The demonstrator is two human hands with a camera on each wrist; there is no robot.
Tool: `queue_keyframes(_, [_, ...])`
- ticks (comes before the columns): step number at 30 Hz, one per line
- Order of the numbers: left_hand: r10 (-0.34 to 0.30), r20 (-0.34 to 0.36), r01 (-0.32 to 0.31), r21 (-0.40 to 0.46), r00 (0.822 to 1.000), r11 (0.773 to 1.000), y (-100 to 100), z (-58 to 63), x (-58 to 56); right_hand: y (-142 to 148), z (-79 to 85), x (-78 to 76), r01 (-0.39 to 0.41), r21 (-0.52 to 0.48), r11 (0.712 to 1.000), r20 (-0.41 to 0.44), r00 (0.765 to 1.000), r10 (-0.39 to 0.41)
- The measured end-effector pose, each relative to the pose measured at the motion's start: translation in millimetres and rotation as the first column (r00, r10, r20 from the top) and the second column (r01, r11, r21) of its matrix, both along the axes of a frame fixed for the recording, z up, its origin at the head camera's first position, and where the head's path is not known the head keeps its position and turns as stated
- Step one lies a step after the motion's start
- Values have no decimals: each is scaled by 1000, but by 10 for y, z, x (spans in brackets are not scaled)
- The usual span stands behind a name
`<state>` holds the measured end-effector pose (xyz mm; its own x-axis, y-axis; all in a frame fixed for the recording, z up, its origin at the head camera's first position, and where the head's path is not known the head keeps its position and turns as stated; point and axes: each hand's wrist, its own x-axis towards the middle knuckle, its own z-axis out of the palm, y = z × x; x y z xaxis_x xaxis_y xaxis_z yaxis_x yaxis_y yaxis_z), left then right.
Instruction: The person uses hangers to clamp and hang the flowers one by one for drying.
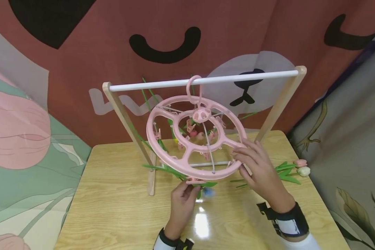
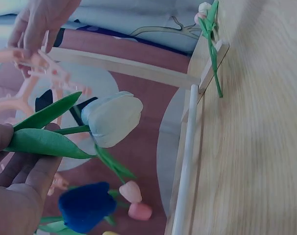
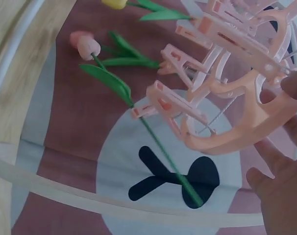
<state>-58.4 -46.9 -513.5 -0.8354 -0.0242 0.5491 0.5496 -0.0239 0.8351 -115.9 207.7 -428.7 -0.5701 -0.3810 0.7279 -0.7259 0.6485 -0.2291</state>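
A pink round clip hanger (image 1: 187, 159) hangs by its hook from the white bar (image 1: 162, 84) of a wooden stand, tilted toward the near side. My left hand (image 1: 182, 199) is below its near rim, beside a pink clip (image 1: 196, 180). In the left wrist view, the thumb and fingers of that hand pinch a white tulip (image 2: 114, 120) by its green leaves and stem. My right hand (image 1: 259, 170) grips the hanger's right rim, fingers over the ring. A blue tulip (image 2: 87, 208) hangs under the ring, with pink tulips (image 3: 88, 46) on a stem held by another clip (image 3: 163, 105).
Two cut tulips, one pink and one white (image 1: 303, 171), lie on the wooden table (image 1: 112, 208) at the right. The stand's wooden legs (image 1: 279, 100) rise on both sides of the hanger. A printed curtain (image 1: 237, 27) hangs behind.
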Motion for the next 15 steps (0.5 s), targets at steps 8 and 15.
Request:
queue_keyframes(8, [86,63,-84,-30,994,996,-128,14,-2,-100,90,145,-75,-4,997,-178,981,73])
queue_keyframes(15, [112,49,-111,-36,992,993,-264,4,-27,-246,204,255,-82,12,997,-309,947,82])
